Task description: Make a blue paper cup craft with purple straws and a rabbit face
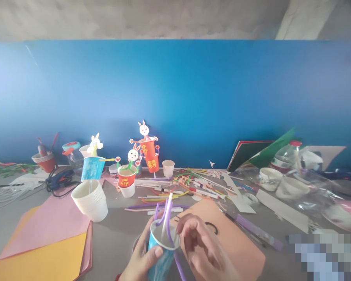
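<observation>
My left hand (143,249) is wrapped round a blue-painted paper cup (160,259), its thumb pressed on the front below the rim. A white straw (169,203) stands up out of the cup. Bent purple strips (158,210), like pipe cleaners, rise beside the straw, and one passes down the cup's right side. At the right of the rim is my right hand (200,246), fingers curled and closed; what they pinch, if anything, is hidden. Beneath that hand lies a sheet of orange paper (236,249).
Stacked white cups (90,201) carry a blue cup figure (93,168). Red cup rabbits (149,150) stand further back. Pink and yellow paper (52,230) lies at left, markers and loose strips (199,187) in the middle, plastic bottle (283,156) at right. A blue panel (178,97) closes the back.
</observation>
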`<action>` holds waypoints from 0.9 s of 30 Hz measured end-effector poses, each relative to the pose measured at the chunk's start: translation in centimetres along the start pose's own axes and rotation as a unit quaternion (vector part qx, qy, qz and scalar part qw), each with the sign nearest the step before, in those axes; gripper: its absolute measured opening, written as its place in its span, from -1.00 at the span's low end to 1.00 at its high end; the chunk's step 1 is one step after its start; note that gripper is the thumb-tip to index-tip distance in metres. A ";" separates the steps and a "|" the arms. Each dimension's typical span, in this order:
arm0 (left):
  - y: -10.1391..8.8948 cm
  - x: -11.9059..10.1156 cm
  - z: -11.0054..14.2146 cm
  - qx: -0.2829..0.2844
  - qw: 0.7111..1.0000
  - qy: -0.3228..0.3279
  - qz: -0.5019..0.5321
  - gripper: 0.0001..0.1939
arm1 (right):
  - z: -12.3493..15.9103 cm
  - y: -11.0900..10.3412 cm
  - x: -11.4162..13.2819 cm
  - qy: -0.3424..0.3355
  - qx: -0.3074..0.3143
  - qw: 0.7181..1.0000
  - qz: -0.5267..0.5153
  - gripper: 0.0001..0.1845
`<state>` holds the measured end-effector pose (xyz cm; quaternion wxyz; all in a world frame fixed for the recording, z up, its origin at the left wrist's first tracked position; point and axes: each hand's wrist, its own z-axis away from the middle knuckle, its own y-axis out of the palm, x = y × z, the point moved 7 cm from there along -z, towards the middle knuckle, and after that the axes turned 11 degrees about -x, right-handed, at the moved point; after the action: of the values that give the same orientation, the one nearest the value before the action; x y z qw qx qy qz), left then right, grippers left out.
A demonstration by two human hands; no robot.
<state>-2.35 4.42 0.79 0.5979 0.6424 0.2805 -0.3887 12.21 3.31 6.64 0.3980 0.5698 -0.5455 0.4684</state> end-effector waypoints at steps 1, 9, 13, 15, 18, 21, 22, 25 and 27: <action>-0.1 -0.1 0.0 -0.007 1.000 0.005 0.008 -0.26 | 0.1 0.0 0.3 -0.038 -0.012 0.999 0.021 -0.85; -0.5 -0.3 -0.1 -0.023 0.999 0.031 -0.006 -0.30 | 0.9 0.5 0.7 -0.211 0.003 0.968 0.132 -0.77; -0.7 -0.5 -0.1 -0.028 0.999 0.044 -0.015 -0.26 | 1.0 0.2 1.5 -0.264 -0.005 0.955 0.136 -0.77; -0.9 -0.5 -0.1 -0.035 0.998 0.048 -0.024 -0.22 | 1.0 0.2 1.7 -0.283 0.000 0.952 0.116 -0.77; -1.2 -0.6 -0.1 -0.051 0.997 0.057 -0.028 -0.21 | 1.1 0.3 1.4 -0.293 0.004 0.952 0.090 -0.74; -1.2 -0.7 -0.1 -0.050 0.996 0.063 -0.041 -0.20 | 0.9 0.2 0.7 -0.253 0.001 0.965 0.070 -0.66; -1.1 -0.7 -0.1 -0.042 0.996 0.064 -0.046 -0.19 | 0.7 0.2 0.4 -0.225 0.000 0.972 0.062 -0.62; -0.3 -0.9 -0.2 -0.009 0.996 0.074 -0.042 -0.18 | 0.2 0.5 -0.2 -0.144 0.031 0.988 0.051 -0.52; 0.2 -1.0 -0.1 0.015 0.997 0.074 -0.025 -0.19 | -0.1 0.8 -0.1 -0.101 0.066 0.992 0.043 -0.57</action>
<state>-2.73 4.63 1.69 0.5557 0.6712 0.3337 -0.3595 11.43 3.34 6.47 0.2818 0.6155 -0.5744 0.4602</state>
